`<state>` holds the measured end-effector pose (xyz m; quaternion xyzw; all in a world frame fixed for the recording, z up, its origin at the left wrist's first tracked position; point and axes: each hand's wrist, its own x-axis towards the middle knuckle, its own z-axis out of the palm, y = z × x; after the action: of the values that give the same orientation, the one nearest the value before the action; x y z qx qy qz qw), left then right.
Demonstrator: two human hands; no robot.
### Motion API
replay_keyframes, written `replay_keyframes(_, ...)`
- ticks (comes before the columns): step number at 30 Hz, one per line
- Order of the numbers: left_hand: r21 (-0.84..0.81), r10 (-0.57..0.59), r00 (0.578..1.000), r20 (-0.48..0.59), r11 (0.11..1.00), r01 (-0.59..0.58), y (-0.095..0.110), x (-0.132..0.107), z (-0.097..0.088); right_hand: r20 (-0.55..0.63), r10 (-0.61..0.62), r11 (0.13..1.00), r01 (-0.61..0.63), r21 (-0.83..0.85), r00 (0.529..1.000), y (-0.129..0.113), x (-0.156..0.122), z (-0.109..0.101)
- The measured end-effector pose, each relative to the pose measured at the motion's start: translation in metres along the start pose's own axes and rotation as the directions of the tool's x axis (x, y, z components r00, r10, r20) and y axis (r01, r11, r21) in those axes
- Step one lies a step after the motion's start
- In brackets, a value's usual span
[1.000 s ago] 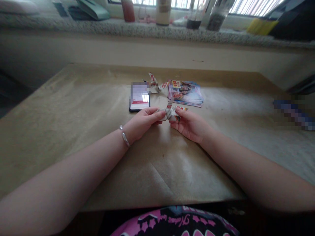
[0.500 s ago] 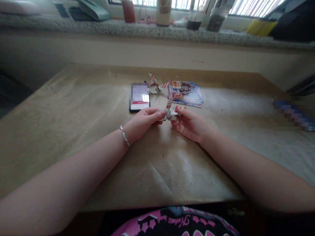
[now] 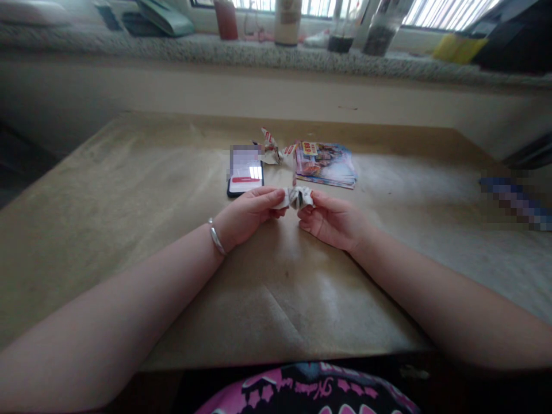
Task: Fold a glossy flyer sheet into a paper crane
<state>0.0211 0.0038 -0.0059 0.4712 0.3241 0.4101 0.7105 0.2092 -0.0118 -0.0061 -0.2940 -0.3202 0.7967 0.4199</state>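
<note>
1. Granite sill (image 3: 215, 52) runs along the far wall below a barred window, carrying a jar (image 3: 287, 23) and a red bottle (image 3: 226, 20).
2. Brown-papered counter (image 3: 107, 241) fills most of the view.
3. Toward its far side lie a phone (image 3: 245, 178) at left, a stack of flyers (image 3: 328, 167) at right, and a paper figure (image 3: 271, 148) between them, touching neither hand.
4. Left hand (image 3: 248, 213), with a silver bangle (image 3: 216, 237) at the wrist, and right hand (image 3: 334, 221) meet mid-counter, just nearer than the phone.
5. Folded paper (image 3: 298, 197) sits between them, held above the counter, one narrow tip standing up toward the flyers.
6. Fingers (image 3: 271, 201) of both hands are closed, pinching it from either side.
7. Folding seems in hand; that loose tip likely calls for a steady pinch.
</note>
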Motion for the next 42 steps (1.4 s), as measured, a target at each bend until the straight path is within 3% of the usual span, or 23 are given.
replay_keyframes(7, 0.020, -0.013, 1.000, 0.027, 1.000, 0.012, -0.0012, 0.0014, -0.0016, -0.017, 0.031, 0.999, -0.031, 0.011, 0.999, 0.0000, 0.0033, -0.0025)
replay_keyframes(11, -0.104, 0.014, 0.997, 0.078, 0.995, -0.006, -0.0025, -0.0007, -0.0010, -0.028, 0.015, 1.000, -0.015, 0.018, 0.999, -0.0009, 0.0002, 0.0007)
replay_keyframes(16, -0.228, -0.044, 0.988, 0.148, 0.971, 0.077, -0.0014, -0.0035, -0.0005, -0.033, 0.019, 1.000, -0.019, 0.006, 0.999, -0.0009, -0.0003, 0.0015)
replay_keyframes(22, -0.310, -0.082, 0.994, 0.074, 0.945, 0.101, 0.0019, -0.0018, -0.0008, -0.079, 0.048, 0.995, -0.040, 0.094, 0.996, -0.0028, 0.0022, -0.0003)
replay_keyframes(28, -0.321, -0.102, 0.992, 0.071, 0.940, 0.120, 0.0021, -0.0010, -0.0002, -0.094, 0.090, 0.966, -0.064, 0.252, 0.991, -0.0050, 0.0009, 0.0017)
replay_keyframes(42, -0.332, -0.097, 0.995, 0.037, 0.938, 0.103, 0.0033, -0.0002, 0.0007, -0.101, 0.091, 0.949, -0.056, 0.309, 0.991, -0.0092, 0.0019, -0.0011)
